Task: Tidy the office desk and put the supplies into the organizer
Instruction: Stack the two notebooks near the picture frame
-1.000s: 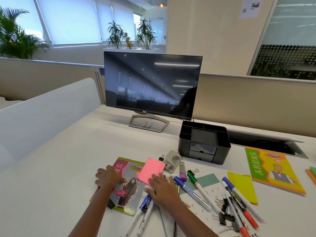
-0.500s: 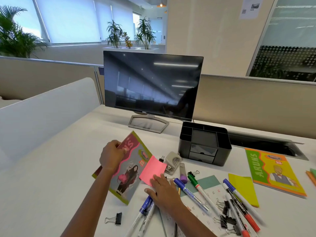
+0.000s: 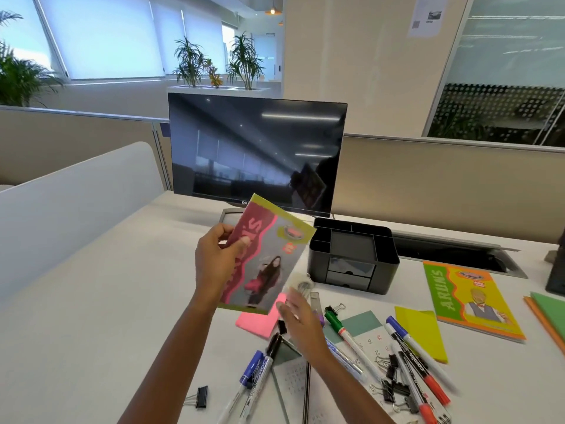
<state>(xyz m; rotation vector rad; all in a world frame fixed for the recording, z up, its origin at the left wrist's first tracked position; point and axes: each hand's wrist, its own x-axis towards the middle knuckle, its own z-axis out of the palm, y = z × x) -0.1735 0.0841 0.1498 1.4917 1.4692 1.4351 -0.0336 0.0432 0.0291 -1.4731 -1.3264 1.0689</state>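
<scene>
My left hand [image 3: 215, 263] grips a pink and green notebook [image 3: 269, 261] by its left edge and holds it tilted above the desk. Just below the notebook's lower corner hovers my right hand [image 3: 301, 322], fingers spread and blurred, holding nothing. A pink sticky pad [image 3: 256, 322] lies under it. The black organizer [image 3: 354, 258] stands behind, its compartments empty as far as I see. Several markers [image 3: 409, 359] and binder clips [image 3: 394, 390] lie scattered at the front right.
A dark monitor [image 3: 256, 154] stands at the back. A second green and yellow notebook [image 3: 470, 298], yellow sticky notes [image 3: 423, 332] and a calendar sheet [image 3: 360, 325] lie to the right. One lone binder clip [image 3: 198, 397] sits front left. White desk surface [image 3: 91, 301] stretches to the left.
My left hand has lifted the pink notebook off the desk and raised it. My right hand came off the sticky pad and rose toward the notebook.
</scene>
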